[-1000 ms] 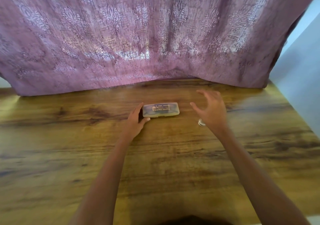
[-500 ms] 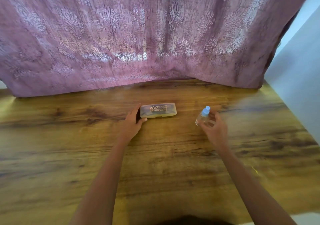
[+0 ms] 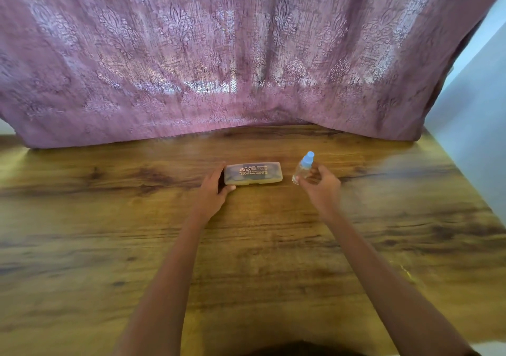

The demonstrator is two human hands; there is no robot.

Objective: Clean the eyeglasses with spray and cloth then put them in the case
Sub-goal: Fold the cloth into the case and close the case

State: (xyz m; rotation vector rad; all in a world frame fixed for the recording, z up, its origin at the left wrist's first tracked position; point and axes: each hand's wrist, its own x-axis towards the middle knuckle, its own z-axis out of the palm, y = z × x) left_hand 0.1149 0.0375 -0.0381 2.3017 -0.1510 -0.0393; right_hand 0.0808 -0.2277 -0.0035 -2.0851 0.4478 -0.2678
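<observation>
A translucent eyeglass case (image 3: 253,173) with printed lettering lies shut on the wooden table (image 3: 246,246), dark shapes dimly visible inside it. My left hand (image 3: 215,191) grips the case's left end, thumb at the front edge and fingers behind. A small clear spray bottle (image 3: 302,168) with a light blue cap stands tilted to the right of the case. My right hand (image 3: 319,184) holds the bottle's lower part with the fingertips. No cloth is in sight.
A mauve patterned curtain (image 3: 219,68) hangs along the table's far edge. A pale wall (image 3: 476,122) borders the table on the right.
My right hand came down from above the bottle and closed its fingers on it; the bottle now shows, tilted. My left hand has stayed on the case's left end.
</observation>
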